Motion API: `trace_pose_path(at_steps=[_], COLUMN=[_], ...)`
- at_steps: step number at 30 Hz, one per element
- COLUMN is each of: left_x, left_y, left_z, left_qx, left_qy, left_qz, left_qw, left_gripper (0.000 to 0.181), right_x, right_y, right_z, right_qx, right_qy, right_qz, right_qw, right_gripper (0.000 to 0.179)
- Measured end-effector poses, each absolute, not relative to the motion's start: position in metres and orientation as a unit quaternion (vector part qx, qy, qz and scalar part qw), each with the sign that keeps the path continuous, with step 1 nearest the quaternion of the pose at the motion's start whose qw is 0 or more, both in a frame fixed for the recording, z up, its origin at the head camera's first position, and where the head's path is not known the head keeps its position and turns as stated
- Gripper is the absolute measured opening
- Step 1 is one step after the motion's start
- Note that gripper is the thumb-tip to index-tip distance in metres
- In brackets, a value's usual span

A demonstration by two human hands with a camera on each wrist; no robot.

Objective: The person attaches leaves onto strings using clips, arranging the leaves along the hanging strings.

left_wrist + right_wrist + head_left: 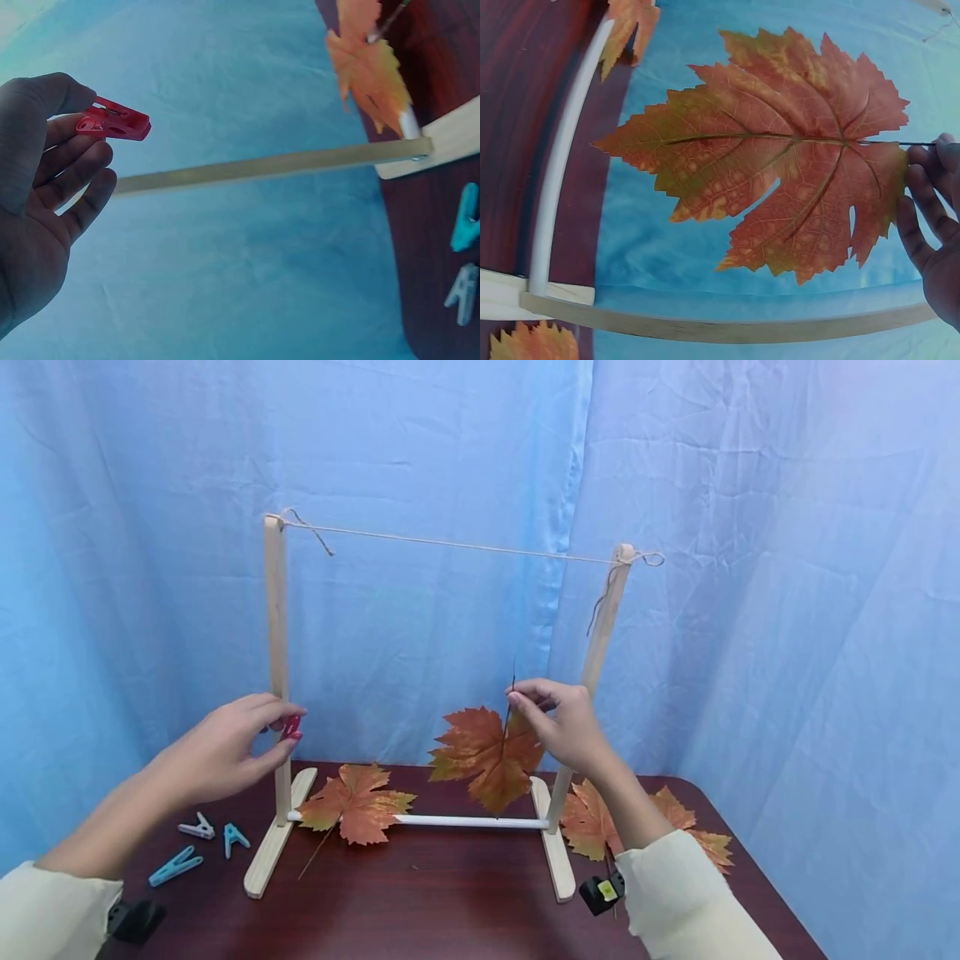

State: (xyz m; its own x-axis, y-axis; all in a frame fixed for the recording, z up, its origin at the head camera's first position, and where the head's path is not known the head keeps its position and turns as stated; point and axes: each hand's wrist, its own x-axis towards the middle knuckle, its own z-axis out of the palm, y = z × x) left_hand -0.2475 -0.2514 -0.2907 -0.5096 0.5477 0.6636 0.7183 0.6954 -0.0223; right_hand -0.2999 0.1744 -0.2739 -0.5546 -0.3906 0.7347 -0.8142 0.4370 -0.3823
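Near the left post, my left hand (232,743) pinches a red clothespin (116,121) between thumb and fingertips. My right hand (558,722) holds an orange-brown maple leaf (487,756) by its thin dark stem, the blade hanging down in front of the curtain. In the right wrist view that leaf (795,150) spreads wide, with the stem between thumb and fingers (922,187). Above both hands, a string (450,545) runs between the tops of two wooden posts, knotted at each end.
A second leaf (360,802) lies over the white crossbar (472,821) at left. More leaves (588,818) lie by the right foot, partly behind my forearm. A grey clothespin (197,827) and blue clothespins (176,866) rest left of the left foot (270,856). Blue curtain hangs behind.
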Motion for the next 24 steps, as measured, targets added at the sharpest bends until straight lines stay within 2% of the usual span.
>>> trace_pose_path(at_steps=[10,24], left_x=[-0.264,-0.280], left_y=[-0.222,-0.177], left_z=[-0.255,-0.175], left_qx=[-0.402,-0.437], left_qy=[-0.842,-0.824], left_qz=[-0.148,-0.120], left_qw=[0.326,0.339], left_gripper=[0.030,0.027], right_x=[-0.301,-0.303], right_y=[0.182,0.176], right_z=[-0.254,-0.233], right_qx=[0.353,0.340], right_qy=[-0.813,-0.810], right_qz=[0.363,0.356], right_qw=[0.287,0.318], right_gripper=[0.012,0.014])
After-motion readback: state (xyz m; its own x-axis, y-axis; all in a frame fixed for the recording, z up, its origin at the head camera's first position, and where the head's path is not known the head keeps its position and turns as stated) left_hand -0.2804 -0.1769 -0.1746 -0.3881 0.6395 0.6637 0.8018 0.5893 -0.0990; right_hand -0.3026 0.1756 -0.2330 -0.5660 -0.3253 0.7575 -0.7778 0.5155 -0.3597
